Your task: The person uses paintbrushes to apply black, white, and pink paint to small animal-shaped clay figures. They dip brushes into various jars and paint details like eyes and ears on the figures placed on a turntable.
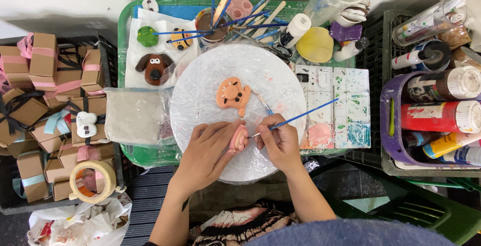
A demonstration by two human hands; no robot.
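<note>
My left hand [208,151] grips a small pink clay figure [240,139] over a round white turntable wrapped in plastic film [200,100]. My right hand [281,141] pinches a thin blue paintbrush [300,116], and its tip touches the pink figure. An orange clay animal figure [232,94] lies on the turntable just beyond the hands. A second brush [262,103] lies beside that figure.
A green tray [123,35] holds a brown dog figure [155,66], a green figure [147,36], a striped yellow figure [180,39] and a cup of brushes [211,24]. White paint palettes [333,106] lie right. Paint bottles [436,116] fill right crates. Brown gift boxes [45,75] and a tape roll [92,181] sit left.
</note>
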